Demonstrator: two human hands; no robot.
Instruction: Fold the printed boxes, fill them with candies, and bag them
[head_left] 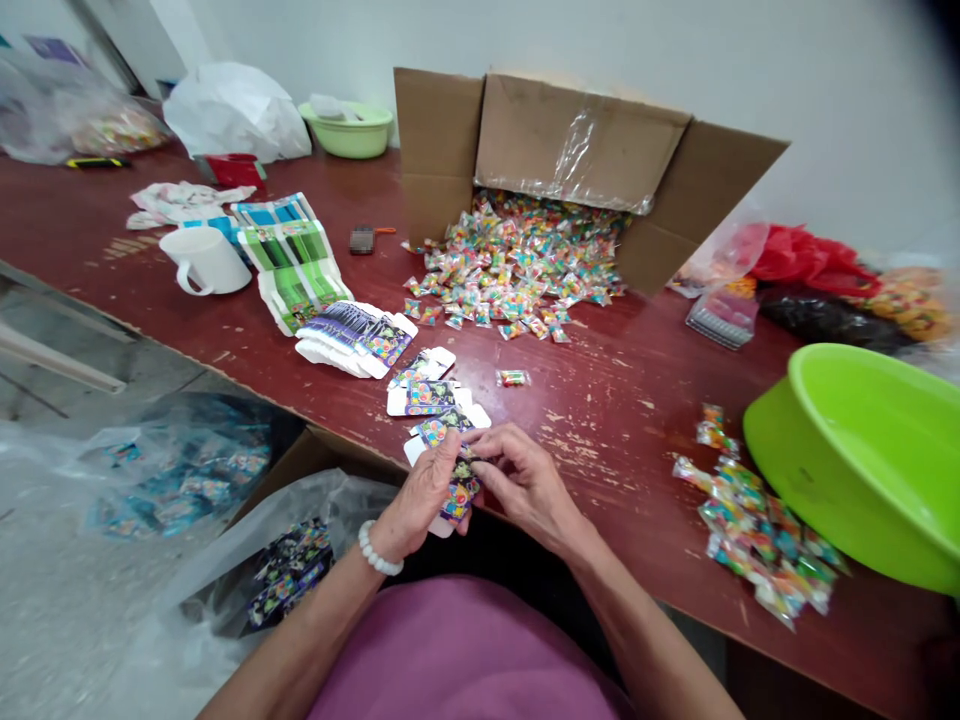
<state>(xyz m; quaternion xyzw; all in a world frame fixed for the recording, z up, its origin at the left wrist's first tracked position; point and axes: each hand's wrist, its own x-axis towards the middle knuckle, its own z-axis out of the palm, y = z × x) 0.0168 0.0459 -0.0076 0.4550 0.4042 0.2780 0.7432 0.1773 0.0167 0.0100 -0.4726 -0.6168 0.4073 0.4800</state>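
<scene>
At the table's front edge my left hand [429,492] grips a small printed candy box [460,494], dark with bright coloured patterns and a white flap showing below. My right hand [520,476] closes its fingers on the same box from the other side. Just beyond the hands lie several more such cartons [424,398], and behind them a fanned stack of flat cartons [358,338]. A single wrapped candy [513,378] rests on the table past my hands. What is inside the held box is hidden by my fingers.
A cardboard box [577,140] on its side spills wrapped candies [517,262] onto the red table [600,400]. A green basin [862,470] stands right, beside more candy packets [765,535]. Left are a white mug [204,260] and green cartons [297,265]. Below sits a plastic-lined box of filled-looking cartons [292,570].
</scene>
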